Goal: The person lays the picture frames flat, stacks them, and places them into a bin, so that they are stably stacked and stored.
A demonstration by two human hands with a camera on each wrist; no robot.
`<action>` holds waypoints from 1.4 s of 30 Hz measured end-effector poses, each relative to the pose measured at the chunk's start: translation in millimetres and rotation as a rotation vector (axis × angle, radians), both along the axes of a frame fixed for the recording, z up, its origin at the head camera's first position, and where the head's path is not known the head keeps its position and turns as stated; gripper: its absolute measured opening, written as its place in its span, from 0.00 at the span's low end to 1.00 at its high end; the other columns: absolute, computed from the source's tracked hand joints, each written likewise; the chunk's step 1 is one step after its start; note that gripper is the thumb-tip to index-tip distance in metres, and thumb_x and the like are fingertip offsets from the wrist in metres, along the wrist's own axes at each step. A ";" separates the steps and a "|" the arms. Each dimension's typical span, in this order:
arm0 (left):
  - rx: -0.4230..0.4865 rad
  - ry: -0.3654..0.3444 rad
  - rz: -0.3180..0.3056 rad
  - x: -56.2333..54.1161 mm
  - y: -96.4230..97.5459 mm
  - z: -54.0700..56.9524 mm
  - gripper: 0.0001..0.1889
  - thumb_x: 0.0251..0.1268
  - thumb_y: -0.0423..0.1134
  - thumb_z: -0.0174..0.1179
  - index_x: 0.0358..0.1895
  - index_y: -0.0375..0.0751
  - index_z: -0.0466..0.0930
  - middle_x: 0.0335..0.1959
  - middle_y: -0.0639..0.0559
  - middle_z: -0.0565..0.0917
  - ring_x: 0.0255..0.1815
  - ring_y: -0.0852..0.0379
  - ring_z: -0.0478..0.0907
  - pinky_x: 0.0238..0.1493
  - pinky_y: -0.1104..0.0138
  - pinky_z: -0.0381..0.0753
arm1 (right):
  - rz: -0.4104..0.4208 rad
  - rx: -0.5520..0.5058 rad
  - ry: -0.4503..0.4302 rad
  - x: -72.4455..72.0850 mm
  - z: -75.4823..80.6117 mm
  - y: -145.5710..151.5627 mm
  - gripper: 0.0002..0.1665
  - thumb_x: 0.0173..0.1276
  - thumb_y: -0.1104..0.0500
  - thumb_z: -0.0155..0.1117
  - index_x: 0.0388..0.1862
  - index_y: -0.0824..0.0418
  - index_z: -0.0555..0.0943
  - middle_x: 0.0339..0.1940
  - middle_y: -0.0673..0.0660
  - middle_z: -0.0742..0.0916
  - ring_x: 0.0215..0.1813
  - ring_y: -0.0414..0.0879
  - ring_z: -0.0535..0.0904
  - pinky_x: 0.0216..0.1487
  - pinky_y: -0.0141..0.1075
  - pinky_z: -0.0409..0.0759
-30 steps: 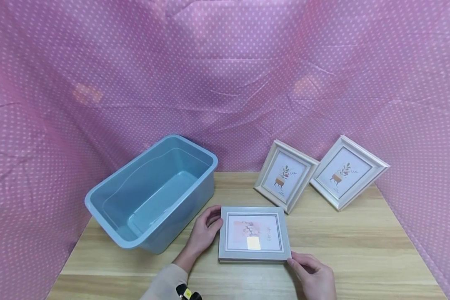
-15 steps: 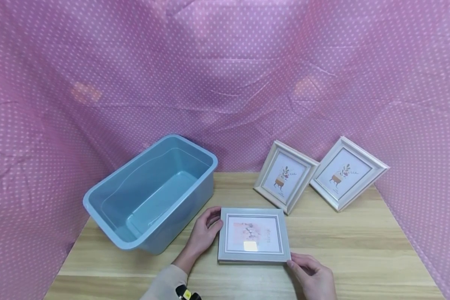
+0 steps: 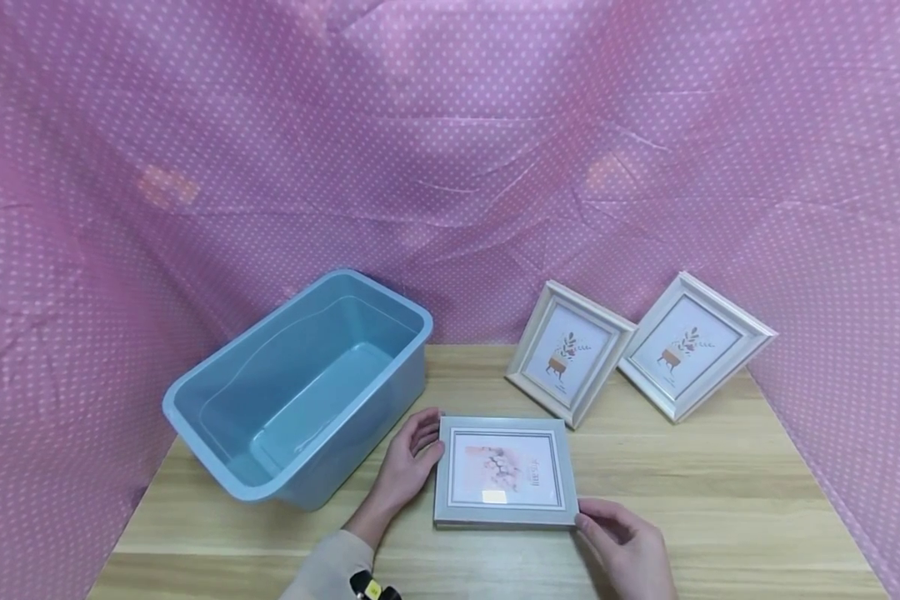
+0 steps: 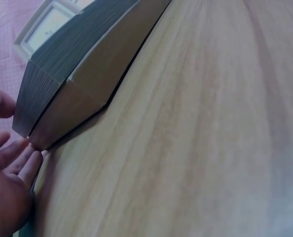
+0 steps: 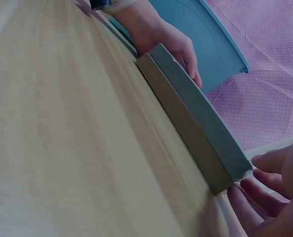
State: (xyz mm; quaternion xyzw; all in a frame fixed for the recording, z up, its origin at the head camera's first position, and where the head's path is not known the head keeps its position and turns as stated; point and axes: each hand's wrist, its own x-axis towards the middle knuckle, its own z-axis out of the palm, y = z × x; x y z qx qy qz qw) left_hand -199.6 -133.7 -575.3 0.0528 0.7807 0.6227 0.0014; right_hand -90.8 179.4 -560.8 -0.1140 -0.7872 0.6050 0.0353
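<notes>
A grey-green picture frame (image 3: 506,473) with a pink floral print lies flat near the front of the table, on top of a tan-sided layer (image 5: 186,133) that looks like a second frame. At its left edge my left hand (image 3: 408,462) holds the side, fingers bent; in the left wrist view those fingers (image 4: 23,158) meet the lower corner. My right hand (image 3: 626,542) pinches the front right corner between thumb and fingers. The right wrist view has both layers' edges nearly lined up. The underside is hidden.
Left of the frame stands a blue plastic bin (image 3: 375,408), with nothing visible inside. Two pale picture frames with plant prints, one cream (image 3: 525,367) and one white (image 3: 720,379), stand at the back right. A pink dotted cloth (image 3: 450,167) hangs behind the wooden table (image 3: 720,500).
The bright reflection on the glass has slid left and slightly down. The picture frame has shifted very little, and both hands keep the same places on it.
</notes>
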 end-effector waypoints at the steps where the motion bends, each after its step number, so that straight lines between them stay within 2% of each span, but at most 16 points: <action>1: -0.002 0.003 0.002 0.4 -0.3 -0.1 0.27 0.78 0.29 0.59 0.77 0.32 0.69 0.72 0.33 0.79 0.73 0.35 0.79 0.79 0.45 0.76 | 0.007 0.008 0.006 -1.6 1.4 1.1 0.13 0.68 0.68 0.76 0.51 0.70 0.90 0.49 0.65 0.94 0.44 0.27 0.87 0.46 0.20 0.87; 8: -0.009 0.034 -0.003 1.0 -2.3 -0.7 0.24 0.76 0.29 0.61 0.73 0.31 0.74 0.69 0.32 0.81 0.71 0.35 0.80 0.78 0.44 0.76 | 0.034 0.078 0.087 -20.1 19.6 12.6 0.13 0.73 0.65 0.73 0.54 0.66 0.89 0.55 0.65 0.93 0.48 0.25 0.87 0.52 0.17 0.84; 14: -0.031 0.040 -0.008 -0.5 -3.9 3.1 0.23 0.77 0.29 0.61 0.71 0.30 0.75 0.69 0.31 0.81 0.73 0.33 0.79 0.79 0.43 0.75 | 0.037 0.121 0.154 -43.1 38.1 24.1 0.13 0.76 0.64 0.70 0.56 0.66 0.89 0.57 0.65 0.92 0.50 0.22 0.85 0.55 0.15 0.82; 19: -0.067 0.015 0.032 -1.4 -1.2 9.8 0.23 0.79 0.32 0.60 0.73 0.36 0.75 0.73 0.37 0.80 0.76 0.36 0.76 0.82 0.43 0.71 | 0.041 0.094 0.234 -63.6 51.3 31.7 0.14 0.76 0.66 0.70 0.57 0.70 0.87 0.58 0.69 0.91 0.50 0.21 0.84 0.55 0.17 0.83; 23: -0.082 0.035 0.049 -2.4 3.2 18.7 0.24 0.79 0.33 0.59 0.75 0.39 0.74 0.74 0.42 0.80 0.78 0.38 0.75 0.82 0.42 0.70 | 0.021 0.102 0.274 -77.6 63.0 34.9 0.14 0.76 0.67 0.70 0.57 0.70 0.87 0.58 0.70 0.91 0.49 0.19 0.84 0.55 0.17 0.83; 30: -0.090 0.061 0.061 -6.8 10.7 33.5 0.23 0.80 0.34 0.60 0.74 0.42 0.76 0.74 0.46 0.81 0.78 0.41 0.75 0.81 0.42 0.72 | -0.005 0.137 0.288 -97.9 78.8 40.9 0.17 0.78 0.63 0.69 0.62 0.68 0.86 0.61 0.69 0.90 0.50 0.20 0.85 0.55 0.14 0.81; 37: -0.025 0.119 0.010 -13.5 17.6 43.7 0.22 0.78 0.29 0.59 0.72 0.38 0.77 0.71 0.40 0.83 0.75 0.39 0.78 0.80 0.44 0.74 | -0.015 0.118 0.270 -116.3 94.1 47.6 0.23 0.80 0.61 0.67 0.69 0.68 0.81 0.68 0.69 0.86 0.49 0.16 0.81 0.55 0.14 0.80; 42: 0.016 0.125 -0.029 -19.3 21.5 48.5 0.22 0.78 0.28 0.59 0.72 0.33 0.76 0.70 0.36 0.83 0.74 0.37 0.79 0.79 0.46 0.75 | -0.037 0.134 0.268 -128.1 97.8 51.1 0.25 0.81 0.60 0.66 0.72 0.68 0.79 0.69 0.69 0.86 0.51 0.18 0.81 0.56 0.13 0.79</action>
